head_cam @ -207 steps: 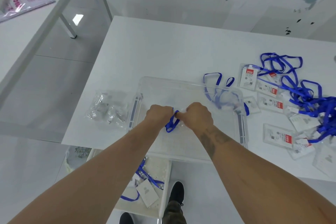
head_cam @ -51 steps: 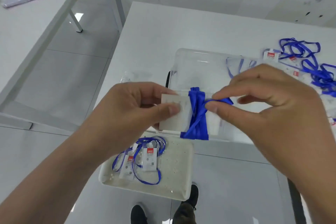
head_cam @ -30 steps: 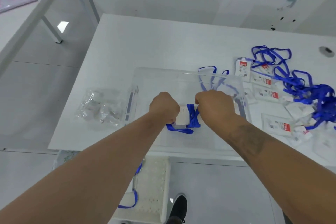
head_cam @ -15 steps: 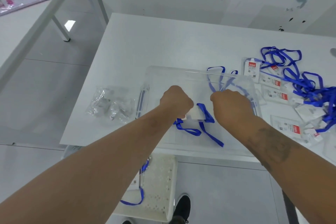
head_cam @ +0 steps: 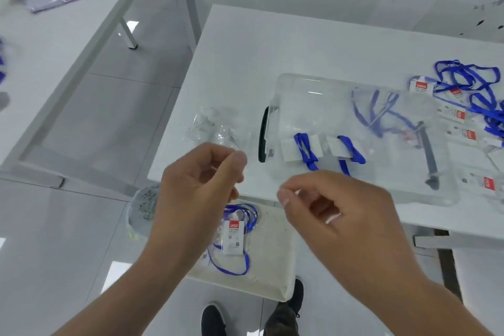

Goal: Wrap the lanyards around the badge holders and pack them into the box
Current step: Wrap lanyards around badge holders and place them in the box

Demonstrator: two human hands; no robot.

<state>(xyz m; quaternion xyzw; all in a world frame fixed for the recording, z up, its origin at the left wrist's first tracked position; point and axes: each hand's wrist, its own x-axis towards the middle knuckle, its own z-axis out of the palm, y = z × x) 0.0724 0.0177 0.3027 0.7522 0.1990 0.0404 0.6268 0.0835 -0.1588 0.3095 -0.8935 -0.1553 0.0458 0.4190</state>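
Both hands free, left hand (head_cam: 199, 194) and right hand (head_cam: 341, 215) fingers loosely curled on nothing, two wrapped badges (head_cam: 324, 148) sit in the box (head_cam: 286, 84), next I grab another from the tabletop pile (head_cam: 463, 95).

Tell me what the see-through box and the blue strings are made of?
The box looks like clear, glossy hard plastic: you can see the wrapped badges through its walls, and light glints on its rim. The blue lanyards look like flat woven fabric ribbon, probably polyester: they flop into soft loops with a matte surface. The badge holders seem to be clear soft plastic sleeves.
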